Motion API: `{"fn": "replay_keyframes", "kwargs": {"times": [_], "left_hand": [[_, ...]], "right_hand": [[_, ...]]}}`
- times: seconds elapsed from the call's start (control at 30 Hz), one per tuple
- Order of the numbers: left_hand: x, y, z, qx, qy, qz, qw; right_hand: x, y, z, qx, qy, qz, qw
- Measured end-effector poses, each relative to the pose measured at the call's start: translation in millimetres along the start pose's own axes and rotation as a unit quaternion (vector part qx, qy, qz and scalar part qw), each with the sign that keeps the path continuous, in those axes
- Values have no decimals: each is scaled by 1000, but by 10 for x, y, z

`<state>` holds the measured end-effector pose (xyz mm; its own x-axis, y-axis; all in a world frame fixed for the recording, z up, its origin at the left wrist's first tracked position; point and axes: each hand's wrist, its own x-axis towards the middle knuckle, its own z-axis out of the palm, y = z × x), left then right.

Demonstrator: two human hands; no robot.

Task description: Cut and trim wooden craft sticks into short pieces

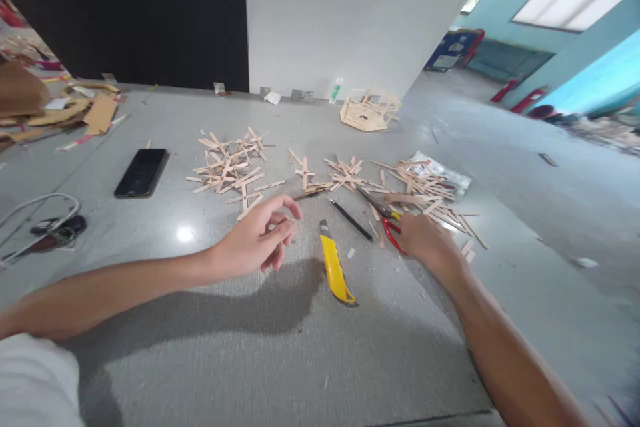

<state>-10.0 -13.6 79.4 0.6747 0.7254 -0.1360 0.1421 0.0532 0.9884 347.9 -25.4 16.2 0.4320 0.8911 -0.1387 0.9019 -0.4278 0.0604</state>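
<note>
Right hand (425,238) gripped the pliers (384,209), left hand (257,237) hung half-curled. Loads of open grey surface (250,373) sat between yellow cutter (334,263) and white sleeve (37,380).

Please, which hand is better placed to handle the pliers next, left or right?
Probably the right hand: it is at the handles of the pliers. The left hand is apart, across the yellow cutter.

No text, brand or number could be read. Plastic packet (457,181) by wooden sticks (425,185), right side, carried small print, too blurred to make out. Green-and-clear bottle (335,91), far middle: any lettering was too small. Blue object (454,42), far right, had pale patch (445,63), blurred beyond reading.
</note>
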Motion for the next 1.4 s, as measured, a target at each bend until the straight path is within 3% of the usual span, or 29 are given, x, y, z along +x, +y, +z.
{"fn": "replay_keyframes", "kwargs": {"times": [0.17,0.27,0.33,0.5,0.53,0.6,0.7,0.77,0.87,0.93,1.07,1.2,1.3,1.4], "left_hand": [[-2,85,-32,11,-2,-75,997],[-37,155,-62,-14,-43,-47,998],[-59,194,-76,-61,-58,-19,996],[-62,203,-29,-108,-77,-40,990],[-55,185,-1,-107,-83,-44,990],[-41,142,63,-111,-86,-41,989],[-31,104,125,-111,-95,-28,989],[-35,120,119,-88,-96,-28,991],[-62,192,49,1,-109,-41,993],[-94,247,-5,57,-128,-47,989],[-177,326,-47,106,-125,-5,987],[-254,363,7,36,-107,-4,994],[-287,384,61,-33,-114,-4,993],[-292,393,93,-55,-124,5,991]], "right_hand": [[35,-5,-115,110,63,7,992],[6,-80,-278,220,112,-4,969],[-71,-202,-365,313,106,-43,943],[-578,-736,-452,511,32,-177,840],[-710,-854,-466,546,15,-199,814],[-951,-1066,-501,641,-63,-240,726],[-1170,-1261,-557,685,-132,-267,665],[-1208,-1293,-583,696,-115,-252,663],[-1175,-1245,-607,707,-13,-198,679],[-1151,-1197,-604,720,26,-176,671],[-1192,-1136,-487,745,-22,-186,641],[-1325,-1079,-242,741,-87,-273,607],[-1449,-1021,-96,712,-151,-304,614],[-1569,-974,-39,674,-167,-331,638]]}}
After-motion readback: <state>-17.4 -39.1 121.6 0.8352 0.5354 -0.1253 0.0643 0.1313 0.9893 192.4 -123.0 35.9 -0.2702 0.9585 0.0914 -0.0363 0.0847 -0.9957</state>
